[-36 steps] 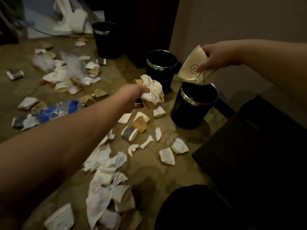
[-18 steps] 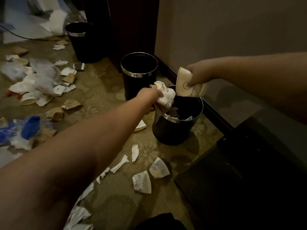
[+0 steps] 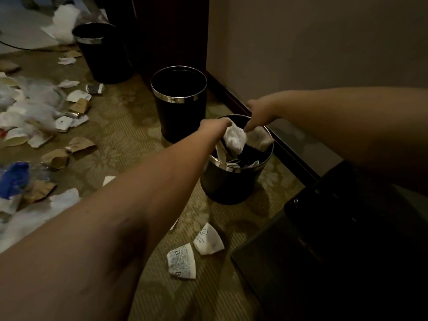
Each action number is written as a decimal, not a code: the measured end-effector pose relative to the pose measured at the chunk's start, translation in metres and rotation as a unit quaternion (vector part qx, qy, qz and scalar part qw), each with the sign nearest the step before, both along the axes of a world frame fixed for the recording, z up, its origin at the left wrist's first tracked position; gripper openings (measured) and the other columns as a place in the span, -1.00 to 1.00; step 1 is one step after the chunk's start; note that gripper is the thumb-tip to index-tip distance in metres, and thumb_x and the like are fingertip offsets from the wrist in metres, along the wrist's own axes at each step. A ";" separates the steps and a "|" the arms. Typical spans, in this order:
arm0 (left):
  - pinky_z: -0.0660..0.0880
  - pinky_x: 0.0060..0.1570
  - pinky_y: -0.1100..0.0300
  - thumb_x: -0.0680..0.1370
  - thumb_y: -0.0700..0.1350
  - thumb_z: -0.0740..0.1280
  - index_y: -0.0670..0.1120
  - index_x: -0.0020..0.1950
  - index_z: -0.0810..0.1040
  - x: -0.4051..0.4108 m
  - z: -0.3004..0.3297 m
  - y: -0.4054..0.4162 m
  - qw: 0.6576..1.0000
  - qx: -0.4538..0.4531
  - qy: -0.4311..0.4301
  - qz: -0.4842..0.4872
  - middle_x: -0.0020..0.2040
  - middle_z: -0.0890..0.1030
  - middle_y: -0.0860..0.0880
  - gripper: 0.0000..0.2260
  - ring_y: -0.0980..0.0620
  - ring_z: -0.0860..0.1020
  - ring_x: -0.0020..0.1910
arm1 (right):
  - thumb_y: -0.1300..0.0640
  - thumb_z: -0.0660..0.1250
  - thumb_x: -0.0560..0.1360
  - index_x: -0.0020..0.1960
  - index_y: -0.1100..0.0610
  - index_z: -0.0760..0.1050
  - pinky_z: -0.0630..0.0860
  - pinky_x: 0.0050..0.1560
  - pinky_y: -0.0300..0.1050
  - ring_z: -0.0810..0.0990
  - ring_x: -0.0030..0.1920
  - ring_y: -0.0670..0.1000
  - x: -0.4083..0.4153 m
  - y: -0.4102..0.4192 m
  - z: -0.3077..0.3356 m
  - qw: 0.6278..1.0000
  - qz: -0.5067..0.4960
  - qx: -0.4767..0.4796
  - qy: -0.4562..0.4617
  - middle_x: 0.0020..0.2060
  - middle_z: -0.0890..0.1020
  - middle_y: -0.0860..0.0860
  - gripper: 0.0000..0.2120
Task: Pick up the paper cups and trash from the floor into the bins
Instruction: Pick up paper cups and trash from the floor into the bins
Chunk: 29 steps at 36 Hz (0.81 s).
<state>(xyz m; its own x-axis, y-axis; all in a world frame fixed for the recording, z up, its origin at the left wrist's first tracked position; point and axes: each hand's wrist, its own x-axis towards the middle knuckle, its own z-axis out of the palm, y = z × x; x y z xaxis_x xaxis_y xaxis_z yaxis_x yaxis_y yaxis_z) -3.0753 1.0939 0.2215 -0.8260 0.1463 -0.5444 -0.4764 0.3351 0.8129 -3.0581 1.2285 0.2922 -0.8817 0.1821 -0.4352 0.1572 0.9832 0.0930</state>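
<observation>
My left hand (image 3: 214,128) grips a wad of crumpled white paper and cup scraps (image 3: 234,139) over the mouth of the nearest black bin (image 3: 228,181). My right hand (image 3: 257,114) pinches a flattened paper cup (image 3: 260,139) that hangs inside the same bin's rim. Paper pieces lie at the bottom of this bin. Two flattened cups lie on the carpet in front, one with a smiley print (image 3: 208,239) and one with blue text (image 3: 182,261). More cups, brown sleeves and white paper (image 3: 44,117) are strewn across the floor at left.
A second black bin (image 3: 179,112) stands just behind the near one, a third (image 3: 102,54) farther back by dark wooden furniture. A wall with a dark baseboard (image 3: 289,149) runs along the right. A dark low object (image 3: 335,239) fills the lower right. A blue plastic wrapper (image 3: 15,179) lies at left.
Both hands have come down from above the bin to its rim, bringing the paper wad and the cup into its mouth. The view has shifted closer to the bin.
</observation>
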 end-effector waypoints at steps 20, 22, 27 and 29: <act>0.40 -0.16 0.30 0.59 -0.02 0.34 -0.06 0.47 0.37 0.072 0.042 -0.209 0.972 -0.109 0.196 -0.073 0.26 0.52 -0.03 -0.54 0.12 0.47 -0.03 | -0.10 0.30 0.58 0.57 0.02 0.19 0.44 0.27 0.04 0.42 0.38 0.17 0.053 -0.147 0.034 0.987 0.141 0.002 0.071 0.46 0.38 0.10 -0.38; 0.40 -0.18 0.33 0.59 0.01 0.34 -0.05 0.50 0.35 0.093 0.041 -0.245 0.957 -0.163 0.216 -0.102 0.33 0.51 -0.03 -0.51 0.15 0.49 -0.04 | -0.10 0.30 0.59 0.56 0.01 0.21 0.44 0.26 0.00 0.42 0.39 0.14 0.066 -0.177 0.027 0.983 0.169 -0.022 0.072 0.46 0.37 0.07 -0.39; 0.35 0.13 0.18 0.61 0.04 0.28 -0.04 0.54 0.30 0.153 0.028 -0.340 0.928 -0.282 0.200 -0.140 0.47 0.41 -0.07 -0.49 -0.05 0.46 0.35 | -0.13 0.31 0.56 0.53 0.02 0.26 0.47 0.30 0.04 0.44 0.37 0.12 0.105 -0.267 -0.008 0.961 0.266 -0.027 0.066 0.43 0.41 0.05 -0.40; 0.34 0.17 0.18 0.62 0.03 0.29 -0.04 0.53 0.33 0.179 0.019 -0.377 0.923 -0.311 0.184 -0.135 0.47 0.42 -0.07 -0.51 -0.07 0.43 0.38 | -0.16 0.30 0.56 0.54 0.00 0.25 0.45 0.28 0.03 0.43 0.37 0.12 0.121 -0.305 -0.024 0.951 0.304 -0.027 0.055 0.43 0.40 0.06 -0.39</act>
